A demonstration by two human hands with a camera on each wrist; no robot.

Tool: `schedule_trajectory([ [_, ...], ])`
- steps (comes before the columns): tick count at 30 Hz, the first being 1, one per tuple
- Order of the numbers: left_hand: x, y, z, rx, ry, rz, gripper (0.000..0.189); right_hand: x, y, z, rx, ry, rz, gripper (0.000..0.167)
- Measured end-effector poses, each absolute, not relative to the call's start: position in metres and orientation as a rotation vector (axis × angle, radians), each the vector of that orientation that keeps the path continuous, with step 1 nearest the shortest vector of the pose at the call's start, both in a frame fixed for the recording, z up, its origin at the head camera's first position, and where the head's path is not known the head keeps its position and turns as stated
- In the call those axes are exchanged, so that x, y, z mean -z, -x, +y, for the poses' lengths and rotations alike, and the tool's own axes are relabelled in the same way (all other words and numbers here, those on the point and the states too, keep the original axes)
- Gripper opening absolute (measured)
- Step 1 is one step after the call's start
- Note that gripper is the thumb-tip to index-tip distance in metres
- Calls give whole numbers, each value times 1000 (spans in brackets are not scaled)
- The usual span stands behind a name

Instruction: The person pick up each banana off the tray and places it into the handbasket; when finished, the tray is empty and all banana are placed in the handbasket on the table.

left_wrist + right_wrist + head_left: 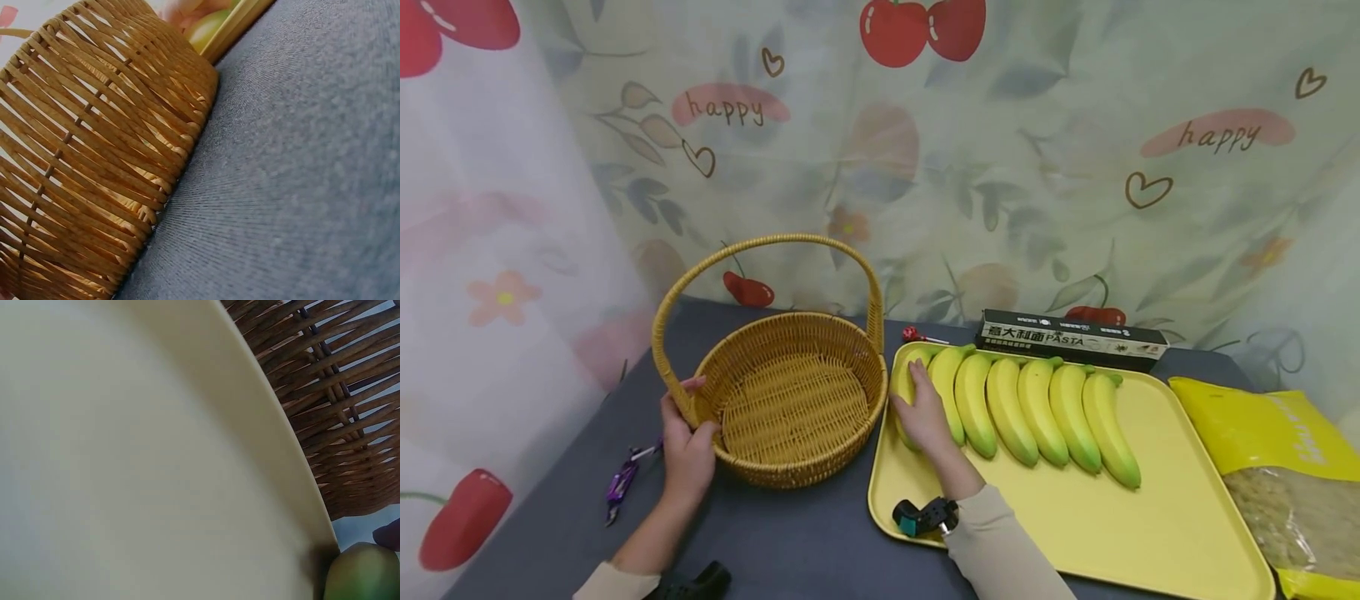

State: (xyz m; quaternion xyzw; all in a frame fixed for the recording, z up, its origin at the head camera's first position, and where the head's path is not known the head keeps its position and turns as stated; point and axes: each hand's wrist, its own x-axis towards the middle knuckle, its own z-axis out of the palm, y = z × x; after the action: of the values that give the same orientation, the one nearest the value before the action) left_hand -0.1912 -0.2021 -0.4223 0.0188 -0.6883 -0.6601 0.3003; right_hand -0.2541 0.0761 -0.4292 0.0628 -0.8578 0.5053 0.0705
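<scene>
A round wicker basket (793,408) with a tall arched handle stands left of centre, nothing in it. My left hand (688,457) grips its left rim at the handle's foot, the thumb lying inside. Several yellow bananas with green tips lie side by side on a yellow tray (1157,533). Around the leftmost banana (902,383) my right hand (927,421) has its fingers and thumb, partly covering it. The basket's woven side (94,144) fills much of the left wrist view. In the right wrist view the banana's green end (364,575) shows beside the tray rim.
A black pasta box (1071,340) lies behind the tray. At the right is a yellow bag (1277,467) with a see-through part. A red-topped lollipop (912,334) lies behind the tray's left corner, and a purple-wrapped one (622,482) left of the basket.
</scene>
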Motion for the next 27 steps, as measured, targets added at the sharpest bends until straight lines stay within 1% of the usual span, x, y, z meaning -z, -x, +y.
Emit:
schedule_trajectory([
  [12,424,191,-203,1772,-11,-1813,56,433,253,78,-1514,-281,-2670,66],
  [27,424,191,-202,1780,16,-1787,56,435,253,77,-1503,-149,-2725,76],
])
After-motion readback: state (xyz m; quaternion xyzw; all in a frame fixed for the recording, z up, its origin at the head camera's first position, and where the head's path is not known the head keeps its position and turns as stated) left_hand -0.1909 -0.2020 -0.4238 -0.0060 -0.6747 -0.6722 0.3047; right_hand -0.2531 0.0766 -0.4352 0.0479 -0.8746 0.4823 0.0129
